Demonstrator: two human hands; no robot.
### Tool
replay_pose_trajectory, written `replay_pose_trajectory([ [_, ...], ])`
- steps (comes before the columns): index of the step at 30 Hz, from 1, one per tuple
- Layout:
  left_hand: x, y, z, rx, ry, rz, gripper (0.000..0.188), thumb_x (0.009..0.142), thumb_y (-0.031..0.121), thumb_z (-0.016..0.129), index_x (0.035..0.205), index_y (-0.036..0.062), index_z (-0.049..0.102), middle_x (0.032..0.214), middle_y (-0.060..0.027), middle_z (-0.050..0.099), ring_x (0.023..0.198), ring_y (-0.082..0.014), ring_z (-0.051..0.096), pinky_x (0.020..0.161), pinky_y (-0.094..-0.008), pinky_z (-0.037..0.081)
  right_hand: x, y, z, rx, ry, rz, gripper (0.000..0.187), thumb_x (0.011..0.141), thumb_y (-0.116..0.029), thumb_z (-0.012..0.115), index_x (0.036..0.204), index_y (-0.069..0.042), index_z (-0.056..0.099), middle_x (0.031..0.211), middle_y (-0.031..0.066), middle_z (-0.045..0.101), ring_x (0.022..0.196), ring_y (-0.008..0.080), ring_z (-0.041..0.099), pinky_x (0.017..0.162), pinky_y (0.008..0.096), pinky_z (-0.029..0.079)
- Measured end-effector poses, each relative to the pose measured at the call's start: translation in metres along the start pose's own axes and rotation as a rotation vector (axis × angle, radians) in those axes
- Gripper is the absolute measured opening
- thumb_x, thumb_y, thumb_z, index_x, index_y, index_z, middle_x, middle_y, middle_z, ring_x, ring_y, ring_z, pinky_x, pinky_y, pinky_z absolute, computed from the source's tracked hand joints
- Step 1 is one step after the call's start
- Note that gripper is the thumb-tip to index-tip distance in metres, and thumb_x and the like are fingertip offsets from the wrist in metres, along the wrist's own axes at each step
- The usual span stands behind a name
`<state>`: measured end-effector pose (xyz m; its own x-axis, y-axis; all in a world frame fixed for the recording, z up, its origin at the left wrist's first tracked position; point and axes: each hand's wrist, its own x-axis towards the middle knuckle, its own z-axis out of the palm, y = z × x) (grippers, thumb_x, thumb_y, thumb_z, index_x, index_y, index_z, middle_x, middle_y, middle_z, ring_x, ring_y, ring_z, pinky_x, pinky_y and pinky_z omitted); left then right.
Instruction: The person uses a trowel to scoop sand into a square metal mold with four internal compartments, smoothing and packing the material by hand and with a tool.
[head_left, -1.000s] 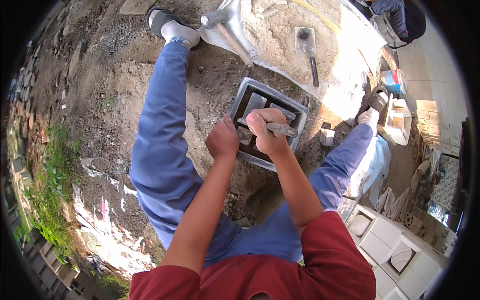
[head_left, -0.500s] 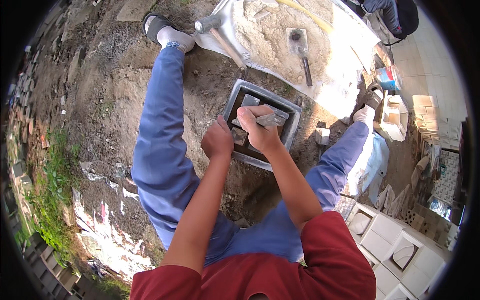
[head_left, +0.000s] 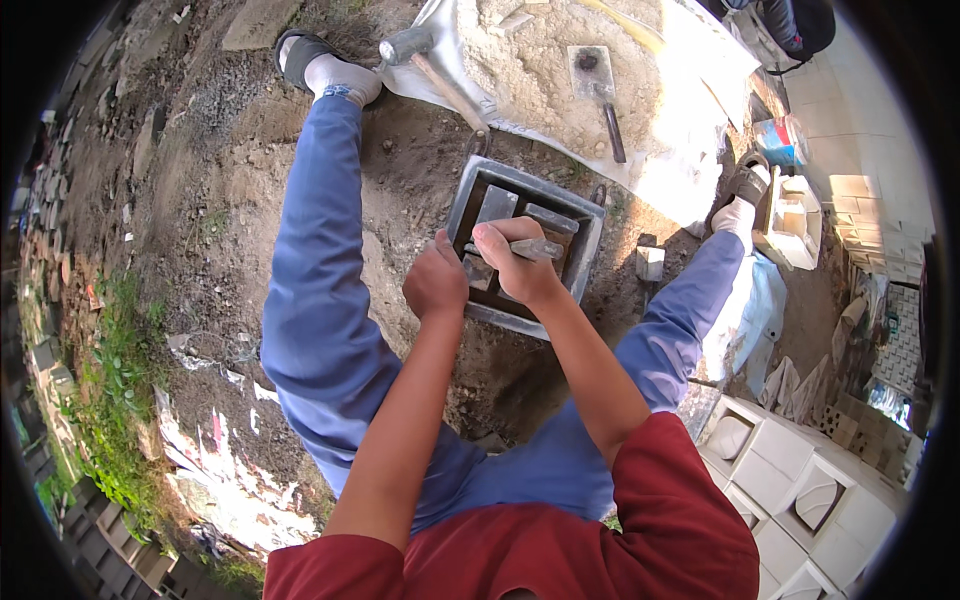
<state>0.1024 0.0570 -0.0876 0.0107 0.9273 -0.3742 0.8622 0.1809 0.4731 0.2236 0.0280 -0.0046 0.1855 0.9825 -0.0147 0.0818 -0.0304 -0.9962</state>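
Note:
Between my legs a square grey metal mould (head_left: 590, 262) rests on the dirt, with grey block-shaped pieces (head_left: 498, 205) inside and dark gaps between them. My right hand (head_left: 518, 262) is closed around a small grey hand tool (head_left: 540, 249) over the middle of the mould. One end of this tool sticks out right of the fist, and a thin part shows on the left; its exact kind is unclear. At the mould's left wall, my left hand (head_left: 437, 278) is curled with its knuckles up. Its fingertips are hidden, so what they grip cannot be made out.
Beyond the mould, a white sheet (head_left: 440, 85) carries pale sand (head_left: 520, 80) and a flat trowel (head_left: 592, 75). A mallet (head_left: 408, 45) lies at its left edge. On the right are a small white block (head_left: 650, 263), a bucket (head_left: 780, 142) and stacked white hollow blocks (head_left: 770, 465).
The tool in my right hand has swung slightly, its right end now a little lower and narrower in view. My left hand stays at the mould's left wall.

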Motion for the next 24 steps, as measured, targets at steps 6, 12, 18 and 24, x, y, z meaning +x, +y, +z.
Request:
replay_pose_trajectory([
  [6,0.001,0.007,-0.005,0.021,-0.023,0.028,0.068,0.107,0.050,0.026,0.100,0.0037,0.074,0.092,-0.0261,0.072,0.088,-0.0464,0.069,0.080,-0.0562,0.053,-0.014,0.007,-0.006,0.050,0.043,-0.109,0.046,0.101,-0.025,0.054,0.065,0.000,0.042,0.057,0.0040,0.030,0.053,0.0121,0.030,0.050,0.0347,0.027],
  [12,0.002,-0.009,-0.002,0.057,0.051,0.051,0.063,0.108,0.048,0.030,0.087,0.0038,0.069,0.086,-0.0229,0.072,0.082,-0.0436,0.071,0.073,-0.0556,0.054,-0.011,-0.039,0.005,-0.058,-0.044,-0.117,0.044,0.101,-0.023,0.055,0.066,0.000,0.043,0.058,0.0045,0.031,0.055,0.0129,0.030,0.051,0.0357,0.027],
  [18,0.005,-0.003,0.000,0.072,0.055,0.052,0.064,0.108,0.049,0.029,0.083,0.0047,0.069,0.084,-0.0224,0.072,0.080,-0.0429,0.071,0.072,-0.0545,0.055,-0.002,-0.003,0.001,0.008,0.013,-0.090,0.048,0.102,-0.026,0.054,0.061,-0.003,0.041,0.056,0.0001,0.037,0.054,0.0098,0.032,0.050,0.0329,0.026],
  [24,0.000,0.003,0.001,0.040,0.071,0.077,0.064,0.108,0.048,0.030,0.084,0.0039,0.070,0.084,-0.0231,0.072,0.080,-0.0434,0.071,0.073,-0.0548,0.055,-0.001,0.015,-0.004,0.113,0.018,-0.082,0.049,0.102,-0.030,0.055,0.063,-0.002,0.044,0.057,0.0000,0.035,0.057,0.0095,0.031,0.051,0.0327,0.028],
])
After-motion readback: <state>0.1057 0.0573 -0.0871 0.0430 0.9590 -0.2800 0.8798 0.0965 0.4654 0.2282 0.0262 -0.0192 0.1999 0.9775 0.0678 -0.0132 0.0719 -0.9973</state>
